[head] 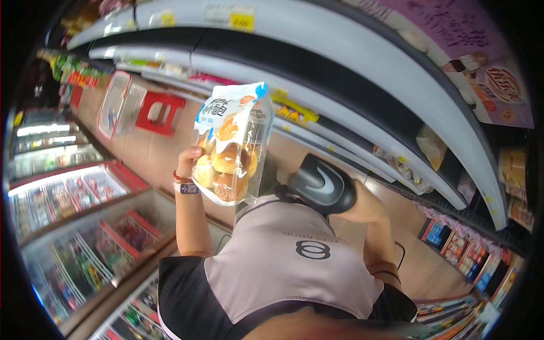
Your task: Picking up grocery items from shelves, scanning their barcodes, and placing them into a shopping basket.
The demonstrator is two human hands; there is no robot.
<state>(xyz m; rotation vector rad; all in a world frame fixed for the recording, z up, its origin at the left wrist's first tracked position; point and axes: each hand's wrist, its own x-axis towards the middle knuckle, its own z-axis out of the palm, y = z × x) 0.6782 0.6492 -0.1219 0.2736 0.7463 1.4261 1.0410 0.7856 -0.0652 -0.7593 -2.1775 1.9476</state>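
Observation:
Held up in front of me is a clear and white plastic bag of small bread rolls [231, 148], upright and slightly tilted. My left hand [190, 159] grips its left edge with the thumb in view; the other fingers are hidden behind the bag. A beaded bracelet and a dark wristband are on that wrist. My right arm bends in towards my waist, where a rounded black item with a Nike swoosh [325, 185] covers the right hand, so its fingers cannot be seen. The bag and the black item appear apart.
Curved store shelves [340, 46] with price tags run along the front and right. Glass-topped freezers [89, 255] line the left. On the floor stand a red plastic stool [165, 114] and a white basket [123, 102]. Packaged goods [467, 255] fill a low display at right.

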